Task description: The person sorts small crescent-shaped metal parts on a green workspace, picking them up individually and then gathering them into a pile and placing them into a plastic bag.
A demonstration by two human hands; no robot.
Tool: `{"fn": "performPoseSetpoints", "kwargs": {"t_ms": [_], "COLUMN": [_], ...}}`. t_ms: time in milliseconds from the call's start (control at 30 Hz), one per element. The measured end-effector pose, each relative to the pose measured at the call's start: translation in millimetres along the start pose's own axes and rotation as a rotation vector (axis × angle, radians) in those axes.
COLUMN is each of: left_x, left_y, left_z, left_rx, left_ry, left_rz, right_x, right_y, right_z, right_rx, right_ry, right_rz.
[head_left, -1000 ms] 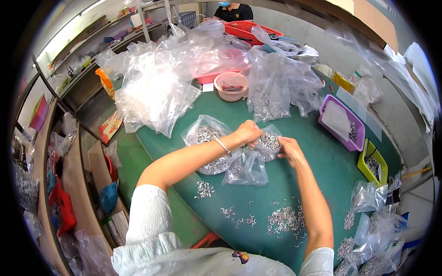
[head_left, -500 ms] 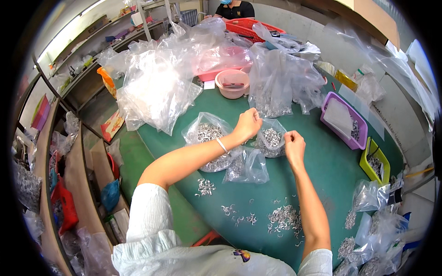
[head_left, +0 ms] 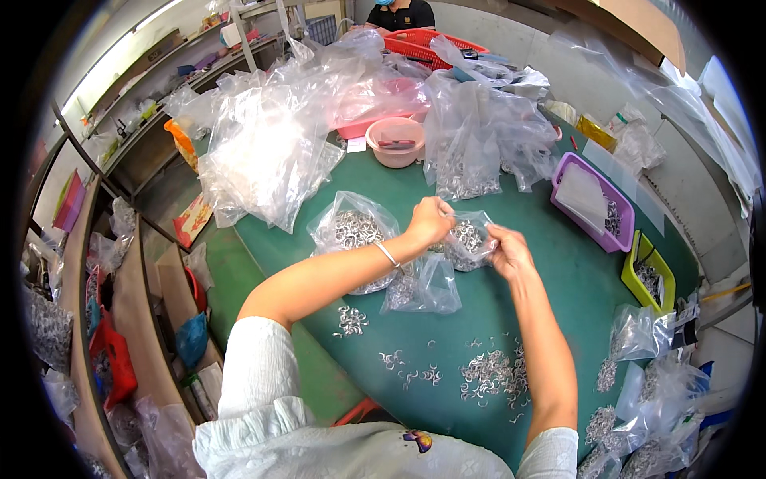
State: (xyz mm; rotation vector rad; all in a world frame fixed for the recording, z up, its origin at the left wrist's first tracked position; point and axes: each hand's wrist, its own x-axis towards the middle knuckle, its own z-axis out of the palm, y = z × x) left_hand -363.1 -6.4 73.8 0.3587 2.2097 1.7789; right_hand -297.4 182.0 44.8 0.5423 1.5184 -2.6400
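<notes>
Between my hands a clear plastic bag (head_left: 467,238) stands on the green table, partly filled with small curved silver metal pieces. My left hand (head_left: 431,220) pinches its rim on the left. On the other side my right hand (head_left: 510,251), slightly blurred, has its fingers closed on the bag's edge. Beside my left wrist sits a fuller clear bag (head_left: 356,227) of the same pieces, partly behind my forearm. Just nearer to me lies a smaller clear bag (head_left: 423,286) with some pieces at its left end. A loose heap of metal pieces (head_left: 491,375) is spread near my right forearm.
Smaller loose piles (head_left: 351,321) lie to the left. Empty-looking plastic bags (head_left: 263,152), a pink bowl (head_left: 395,153) and filled bags (head_left: 467,180) stand farther back. A purple basket (head_left: 618,237) and a green basket (head_left: 667,299) are at right. Beyond the table's far end is another person (head_left: 411,14).
My right hand has turned and drawn in toward my left hand. The bag's mouth between them has narrowed, and my left hand has shifted slightly down.
</notes>
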Motion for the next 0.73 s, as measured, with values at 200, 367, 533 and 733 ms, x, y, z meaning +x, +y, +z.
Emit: {"fn": "performPoseSetpoints", "kwargs": {"t_ms": [200, 367, 533, 733], "left_x": [-3.1, 9.9, 4.4, 5.7], "left_y": [20.2, 14.6, 20.8, 25.3], "left_z": [-7.4, -11.6, -6.7, -7.1], "left_rx": [0.215, 0.375, 0.557, 0.758], "left_ry": [0.142, 0.071, 0.142, 0.169], "left_rz": [0.280, 0.363, 0.479, 0.447], "right_x": [-7.6, -5.9, -5.9, -7.0], "right_y": [-12.5, -12.5, -19.8, -22.8], "right_z": [35.4, 27.4, 25.5, 32.3], "right_rx": [-0.804, -0.757, -0.687, -1.072], "right_ry": [0.421, 0.441, 0.364, 0.557], "right_rz": [-0.620, -0.490, -0.397, -0.611]}}
